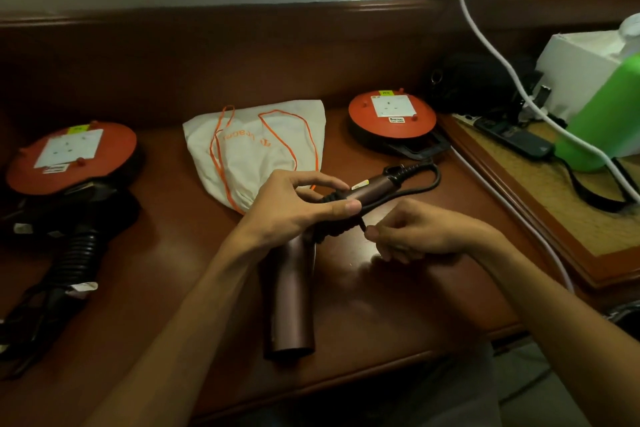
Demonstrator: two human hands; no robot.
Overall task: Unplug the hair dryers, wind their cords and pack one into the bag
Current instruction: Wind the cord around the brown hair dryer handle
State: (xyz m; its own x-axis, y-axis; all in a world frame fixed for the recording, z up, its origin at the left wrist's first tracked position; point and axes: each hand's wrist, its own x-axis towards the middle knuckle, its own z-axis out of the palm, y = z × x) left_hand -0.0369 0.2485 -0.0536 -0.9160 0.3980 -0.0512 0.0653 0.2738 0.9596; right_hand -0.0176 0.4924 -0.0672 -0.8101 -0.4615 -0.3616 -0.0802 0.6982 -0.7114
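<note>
The left hand (298,204) grips the copper-brown metallic hair dryer (294,288) by its handle; the right hand (412,232) pinches its black cord (419,184) taut.

Left hand (294,208) curled in a grip, right hand (412,232) pinching, both forearms extended.

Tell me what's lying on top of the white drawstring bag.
On the white drawstring bag only its own orange drawstring lies looped. The left hand covers the bag's near end. What is inside the bag cannot be seen.
</note>
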